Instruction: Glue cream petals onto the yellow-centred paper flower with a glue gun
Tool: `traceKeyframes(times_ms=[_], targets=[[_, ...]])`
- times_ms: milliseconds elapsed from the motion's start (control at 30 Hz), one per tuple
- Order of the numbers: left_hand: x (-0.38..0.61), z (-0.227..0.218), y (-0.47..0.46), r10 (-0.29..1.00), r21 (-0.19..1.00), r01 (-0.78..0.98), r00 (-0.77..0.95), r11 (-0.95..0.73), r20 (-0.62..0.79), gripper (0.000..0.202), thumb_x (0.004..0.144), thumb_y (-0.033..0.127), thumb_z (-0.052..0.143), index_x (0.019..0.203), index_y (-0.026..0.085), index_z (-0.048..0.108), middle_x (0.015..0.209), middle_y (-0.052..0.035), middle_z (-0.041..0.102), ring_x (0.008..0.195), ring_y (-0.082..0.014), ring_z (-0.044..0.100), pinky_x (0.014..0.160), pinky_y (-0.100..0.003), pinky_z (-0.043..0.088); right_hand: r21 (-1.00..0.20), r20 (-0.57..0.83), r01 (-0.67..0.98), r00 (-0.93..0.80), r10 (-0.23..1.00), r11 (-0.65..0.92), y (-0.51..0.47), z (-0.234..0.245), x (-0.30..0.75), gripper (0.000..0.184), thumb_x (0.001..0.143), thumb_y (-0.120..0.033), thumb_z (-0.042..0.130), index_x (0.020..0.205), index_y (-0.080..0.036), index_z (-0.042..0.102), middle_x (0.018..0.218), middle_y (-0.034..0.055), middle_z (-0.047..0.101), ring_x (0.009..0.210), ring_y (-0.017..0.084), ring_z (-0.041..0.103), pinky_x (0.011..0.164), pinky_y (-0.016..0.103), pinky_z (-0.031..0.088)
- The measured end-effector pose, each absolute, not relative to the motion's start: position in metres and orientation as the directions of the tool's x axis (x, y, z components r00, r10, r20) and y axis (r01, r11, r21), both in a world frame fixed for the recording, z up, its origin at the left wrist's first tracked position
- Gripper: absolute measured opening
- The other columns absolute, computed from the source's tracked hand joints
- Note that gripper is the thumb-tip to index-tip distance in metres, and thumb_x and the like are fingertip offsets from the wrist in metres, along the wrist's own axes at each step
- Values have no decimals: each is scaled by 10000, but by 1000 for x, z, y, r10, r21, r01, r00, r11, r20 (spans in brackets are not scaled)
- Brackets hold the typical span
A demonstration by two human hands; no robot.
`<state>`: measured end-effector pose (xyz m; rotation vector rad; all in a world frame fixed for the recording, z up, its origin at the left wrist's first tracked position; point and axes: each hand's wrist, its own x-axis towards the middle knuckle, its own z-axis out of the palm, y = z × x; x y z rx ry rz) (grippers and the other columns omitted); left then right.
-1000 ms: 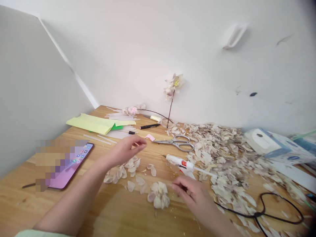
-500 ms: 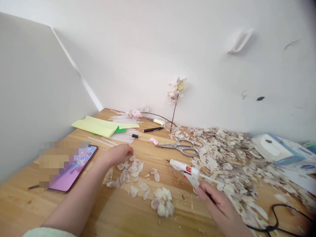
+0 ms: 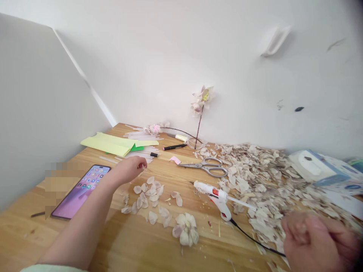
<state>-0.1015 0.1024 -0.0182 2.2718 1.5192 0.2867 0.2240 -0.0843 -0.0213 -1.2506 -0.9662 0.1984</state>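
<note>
My left hand point(image 3: 131, 169) hovers over the table with its fingers curled into a pinch. What is between the fingertips, if anything, is too small to tell. Loose pale dried petals point(image 3: 153, 190) lie just below it. At the lower right, my right hand point(image 3: 314, 240) is closed and blurred by motion, in front of the petal heap point(image 3: 261, 170). A white glue gun point(image 3: 212, 192) lies on the table, a clear glue stick in its back. Its black cord point(image 3: 252, 239) runs behind my right hand. A pale dried flower point(image 3: 187, 230) sits near the front.
Behind the glue gun lie scissors point(image 3: 205, 166), a pink paper scrap point(image 3: 175, 160) and a black marker point(image 3: 174, 147). A flower on a twig point(image 3: 200, 117) stands against the wall. Yellow paper point(image 3: 110, 143), a phone point(image 3: 82, 192) and a tissue box point(image 3: 323, 170) are around.
My right hand has left the glue gun's handle and moved right and down. My left hand has risen slightly to the left, away from the loose petals.
</note>
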Motion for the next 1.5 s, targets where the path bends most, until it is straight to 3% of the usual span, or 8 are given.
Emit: traceKeyframes(times_ms=[133, 233, 367, 567, 800, 900, 1033, 1500], targets=[[-91, -3, 93, 922, 537, 761, 375, -364, 93, 223, 801, 351, 428, 838, 231, 613, 827, -27, 645, 733, -179, 590, 639, -270, 447, -750, 543, 629, 407, 735, 206, -93, -46, 207, 63, 751, -226, 602, 766, -286, 589, 710, 6, 589, 577, 182, 522, 576, 335, 422], [-79, -1, 85, 924, 616, 700, 355, -362, 140, 252, 821, 395, 417, 899, 223, 584, 775, -17, 639, 668, -158, 595, 607, -260, 475, -755, 347, 612, 67, 935, 237, -85, -56, 185, 306, 782, -242, 581, 1069, -289, 487, 794, 4, 617, 653, 184, 579, 648, 330, 474], [-68, -2, 77, 920, 748, 563, 356, -352, 165, 226, 796, 381, 488, 888, 201, 589, 774, -26, 639, 657, -154, 600, 576, -255, 494, -695, 72, 699, -167, 983, 169, -67, -54, 157, 371, 744, -196, 619, 1081, -229, 470, 929, 39, 635, 746, 189, 593, 712, 344, 485], [-63, 0, 71, 920, 793, 491, 324, -361, 219, 181, 777, 352, 534, 817, 200, 623, 852, -38, 648, 796, -178, 594, 649, -262, 504, -743, 39, 654, -167, 985, 141, -57, -60, 143, 266, 792, -115, 481, 1040, -212, 477, 843, 25, 614, 727, 177, 593, 696, 333, 473], [-56, 6, 65, 949, 929, 275, 261, -247, 175, 222, 738, 373, 594, 848, 183, 632, 799, -22, 599, 752, -162, 572, 618, -269, 519, -987, -99, -138, 136, 986, -80, -45, -57, 159, 277, 693, -260, 707, 865, -236, 491, 728, -32, 641, 664, 135, 604, 647, 262, 492], [-51, 6, 63, 956, 981, 117, 270, -153, 117, 239, 723, 365, 624, 872, 179, 623, 748, -1, 574, 692, -129, 556, 579, -234, 512, -796, -313, -554, 32, 949, -244, -46, -57, 154, 326, 605, -232, 790, 852, -212, 578, 765, -23, 671, 653, 109, 623, 610, 209, 504], [-44, 4, 56, 957, 998, 8, 286, -60, 56, 216, 716, 339, 650, 877, 197, 627, 708, 40, 545, 541, -60, 519, 526, -185, 480, -573, -437, -733, -105, 893, -367, -54, -55, 137, 362, 536, -142, 820, 852, -199, 653, 858, -4, 697, 691, 109, 646, 586, 176, 511], [-36, 1, 49, 944, 995, -101, 328, 11, 23, 213, 686, 328, 683, 850, 202, 631, 793, -3, 640, 809, -158, 632, 568, -206, 525, -946, -268, -209, 72, 961, -249, -52, -102, 143, 340, 594, -399, 743, 689, -214, 475, 676, -25, 594, 606, 160, 594, 600, 314, 501]])
